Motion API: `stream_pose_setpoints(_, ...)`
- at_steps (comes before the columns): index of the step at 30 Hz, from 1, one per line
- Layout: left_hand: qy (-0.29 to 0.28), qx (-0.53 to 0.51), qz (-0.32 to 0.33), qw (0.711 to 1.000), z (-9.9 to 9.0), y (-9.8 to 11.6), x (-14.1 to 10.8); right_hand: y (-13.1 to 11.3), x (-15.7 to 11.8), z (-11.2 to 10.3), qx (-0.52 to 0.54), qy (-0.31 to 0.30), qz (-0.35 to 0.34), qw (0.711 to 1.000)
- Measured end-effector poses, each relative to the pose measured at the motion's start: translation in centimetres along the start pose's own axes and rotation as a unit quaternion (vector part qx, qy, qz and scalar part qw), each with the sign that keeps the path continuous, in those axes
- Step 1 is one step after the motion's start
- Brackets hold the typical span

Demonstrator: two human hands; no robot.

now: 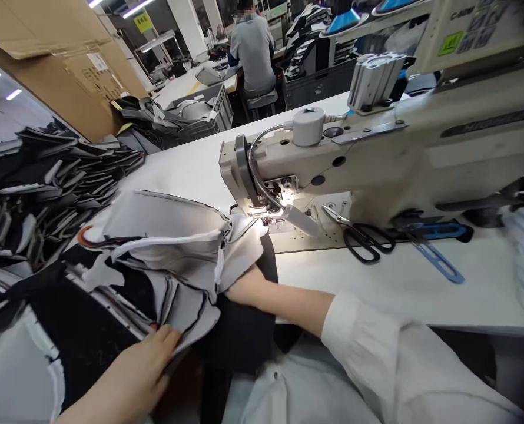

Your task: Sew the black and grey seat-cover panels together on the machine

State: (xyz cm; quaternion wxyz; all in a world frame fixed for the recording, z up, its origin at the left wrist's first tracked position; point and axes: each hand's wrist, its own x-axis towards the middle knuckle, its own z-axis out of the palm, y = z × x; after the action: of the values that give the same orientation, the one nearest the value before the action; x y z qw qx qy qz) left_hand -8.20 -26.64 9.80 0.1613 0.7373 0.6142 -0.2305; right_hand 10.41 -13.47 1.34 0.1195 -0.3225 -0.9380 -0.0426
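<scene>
A bulky grey and black fabric piece (169, 218) lies at the left of the sewing machine (377, 153), one edge close to the lit needle area. My left hand (145, 365), at the lower centre-left, is closed on the fabric's lower edge, thumb below and fingers on top. My right hand (248, 287) reaches under the grey fabric near the machine; its fingers are hidden beneath the cloth. Black fabric hangs below my right hand over the table's front edge.
Black-handled scissors (363, 238) and a blue-handled tool (438, 253) lie right of the needle. Stacked fabric pieces (68, 188) fill the left side. Behind are a cardboard box (80, 76), a grey crate (222, 109) and a seated person (253, 53).
</scene>
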Motion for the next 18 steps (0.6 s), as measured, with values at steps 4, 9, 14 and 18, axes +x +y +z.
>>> stream_pose_setpoints(4, 0.086, -0.154, 0.222, 0.959, -4.3, 6.8, 6.1, -0.5, -5.1, -0.2, 0.139, 0.056, -0.137, 0.979)
stream_pose_setpoints(9, 0.269, -0.176, 0.143, 0.936, -5.0, 8.3, 16.9, 6.1, -10.7, -3.1, 0.223, -0.04, -0.151, 0.962)
stream_pose_setpoints(14, 0.371, -0.051, 0.127, 0.918, -4.7, 6.0, 21.5, 10.8, -10.1, -3.7, 0.195, -0.05, -0.137, 0.97)
stream_pose_setpoints(18, 0.395, 0.048, 0.102, 0.912, -5.5, 5.1, 22.7, 9.9, -5.5, -0.9, 0.159, 0.041, -0.159, 0.974)
